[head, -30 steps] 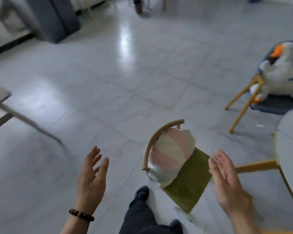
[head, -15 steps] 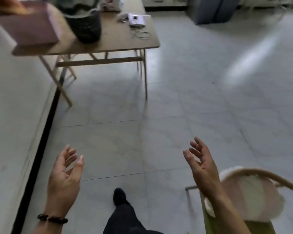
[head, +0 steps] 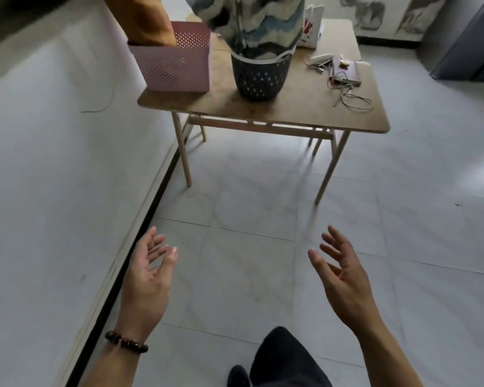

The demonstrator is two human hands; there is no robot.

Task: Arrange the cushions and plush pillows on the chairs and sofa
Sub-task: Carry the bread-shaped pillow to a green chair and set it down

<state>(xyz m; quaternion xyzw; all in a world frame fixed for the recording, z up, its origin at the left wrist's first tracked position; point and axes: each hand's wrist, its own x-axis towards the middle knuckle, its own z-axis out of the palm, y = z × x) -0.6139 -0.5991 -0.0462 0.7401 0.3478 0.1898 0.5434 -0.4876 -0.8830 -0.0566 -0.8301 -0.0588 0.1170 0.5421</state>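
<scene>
Both my left hand (head: 148,277) and right hand (head: 344,275) are empty, fingers spread. The chair is gone; now I face the table (head: 305,107), its wavy cushion (head: 252,26) in a dark basket (head: 259,76) near the middle.

Quick tally, we count one table (head: 305,113), two baskets (pink basket (head: 176,68), dark basket (head: 260,78)), two cushions (orange cushion (head: 147,20), patterned cushion (head: 252,23)), two hands (left hand (head: 148,277), right hand (head: 344,277)), one bead bracelet (head: 126,343).
</scene>
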